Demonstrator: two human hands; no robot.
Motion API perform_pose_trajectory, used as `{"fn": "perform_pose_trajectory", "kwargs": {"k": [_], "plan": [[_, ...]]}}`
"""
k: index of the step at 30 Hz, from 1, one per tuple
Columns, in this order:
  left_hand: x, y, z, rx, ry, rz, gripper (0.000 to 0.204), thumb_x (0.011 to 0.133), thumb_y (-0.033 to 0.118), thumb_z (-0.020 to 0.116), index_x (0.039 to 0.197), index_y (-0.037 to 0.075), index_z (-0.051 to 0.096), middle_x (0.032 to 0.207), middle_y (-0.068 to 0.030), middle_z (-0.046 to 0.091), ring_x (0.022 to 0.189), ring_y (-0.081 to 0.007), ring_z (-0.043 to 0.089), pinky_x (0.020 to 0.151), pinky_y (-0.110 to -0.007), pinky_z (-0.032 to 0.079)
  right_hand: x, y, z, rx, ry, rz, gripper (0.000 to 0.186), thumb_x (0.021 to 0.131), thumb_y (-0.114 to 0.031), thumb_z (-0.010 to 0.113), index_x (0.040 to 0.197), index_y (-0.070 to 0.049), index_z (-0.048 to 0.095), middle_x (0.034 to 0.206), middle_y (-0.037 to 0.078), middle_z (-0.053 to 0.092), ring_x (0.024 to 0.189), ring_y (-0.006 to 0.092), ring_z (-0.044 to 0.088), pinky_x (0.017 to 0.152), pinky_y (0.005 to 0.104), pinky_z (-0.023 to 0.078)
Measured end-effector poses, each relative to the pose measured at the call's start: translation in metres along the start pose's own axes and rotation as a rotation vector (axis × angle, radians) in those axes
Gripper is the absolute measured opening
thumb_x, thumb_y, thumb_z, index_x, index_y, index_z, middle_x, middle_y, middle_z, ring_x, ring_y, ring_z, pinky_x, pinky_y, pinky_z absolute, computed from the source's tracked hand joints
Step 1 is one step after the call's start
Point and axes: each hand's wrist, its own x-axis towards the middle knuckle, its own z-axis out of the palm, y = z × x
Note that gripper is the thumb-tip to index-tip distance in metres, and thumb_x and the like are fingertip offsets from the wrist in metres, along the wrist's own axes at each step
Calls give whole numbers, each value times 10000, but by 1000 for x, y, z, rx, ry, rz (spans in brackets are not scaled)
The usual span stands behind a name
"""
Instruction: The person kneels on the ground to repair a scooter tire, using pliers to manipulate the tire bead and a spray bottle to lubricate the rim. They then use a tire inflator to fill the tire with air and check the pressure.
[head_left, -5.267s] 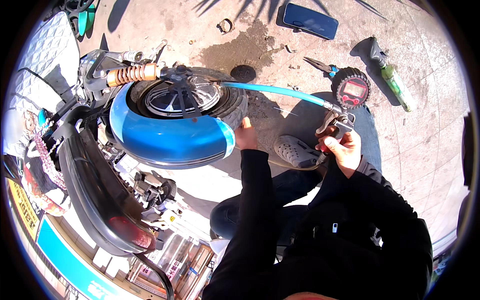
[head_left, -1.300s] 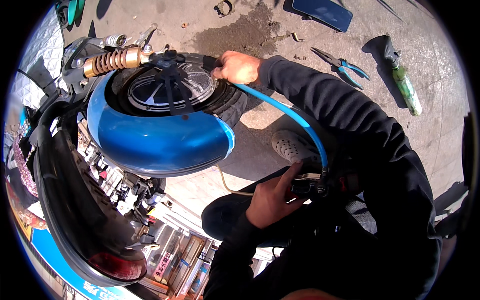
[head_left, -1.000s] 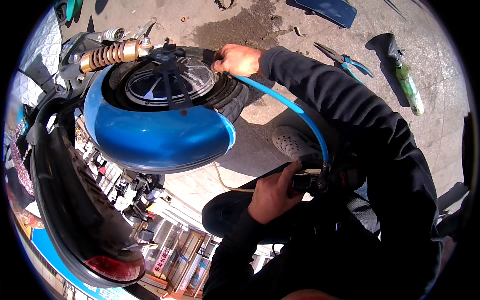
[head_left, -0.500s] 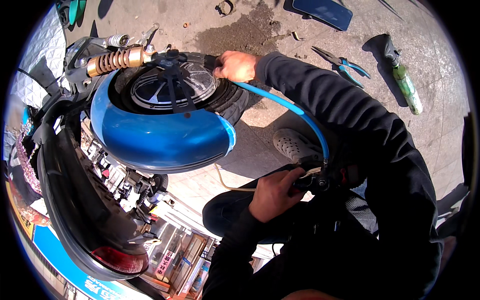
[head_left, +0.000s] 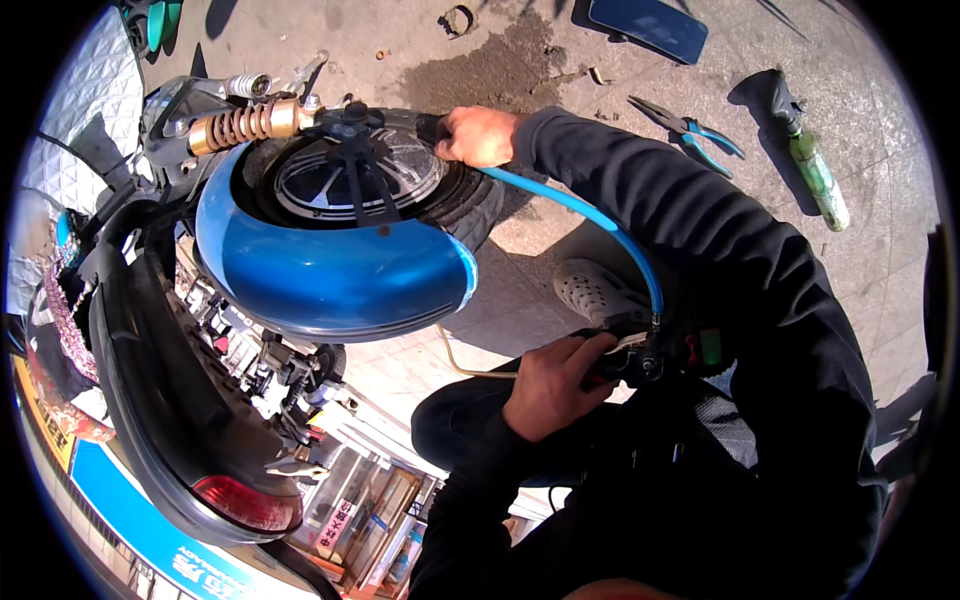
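Observation:
My left hand (head_left: 555, 390) grips a black inflator gun (head_left: 645, 360) at my knees; its gauge (head_left: 708, 348), with red trim and small screen, is partly in shadow. A blue hose (head_left: 590, 215) curves up from the gun to my right hand (head_left: 478, 135), whose closed fingers hold the hose's end against the wheel (head_left: 355, 180) near the rim; the tip is hidden. Around that wheel curves a blue fender (head_left: 330, 285), with a copper-coloured spring shock (head_left: 245, 125) above it, on a scooter lying on its side.
Pliers (head_left: 700, 135), a dark phone (head_left: 648, 30) and a green bottle with a black top (head_left: 815, 180) lie on the pavement. A black mudguard with red tail light (head_left: 245, 500) is at left, a silver quilted cover (head_left: 90, 130) behind. My shoe (head_left: 590, 290) is beside the hose.
Since the oldest frame, my right hand moved from the gun up to the wheel, my left hand from the tyre down onto the gun. Over the last second both stayed almost still.

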Motion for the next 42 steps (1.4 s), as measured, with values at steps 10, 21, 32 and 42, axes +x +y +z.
{"fn": "perform_pose_trajectory", "kwargs": {"k": [10,21,32,42], "plan": [[5,-2,2,2,-16,2,554,677,103,819,1204,60,654,831,-126,670,680,-273,685,627,-369,554,5,16,7,61,62,-54,419,985,-340,527,1037,47,678,904,244,683,848,394,681,778,481,541],[4,-5,5,-16,-70,-110,884,680,104,829,1483,100,459,768,-83,627,644,-259,640,602,-382,522,-9,6,-25,511,-251,228,359,1004,-308,539,1273,-83,619,693,32,564,509,149,533,423,312,474],[4,-2,-2,30,-107,-97,786,697,104,816,1414,63,497,802,-95,645,702,-279,656,638,-402,527,-32,-4,-42,533,-51,277,425,1060,-354,492,1315,-35,608,648,5,501,477,102,470,435,277,417],[8,-53,44,107,-97,-216,775,752,160,799,1443,116,453,918,-167,673,828,-359,683,726,-418,552,-22,4,-7,294,-51,78,352,1027,-239,523,1281,-26,644,864,128,700,707,207,656,654,360,547]]}}
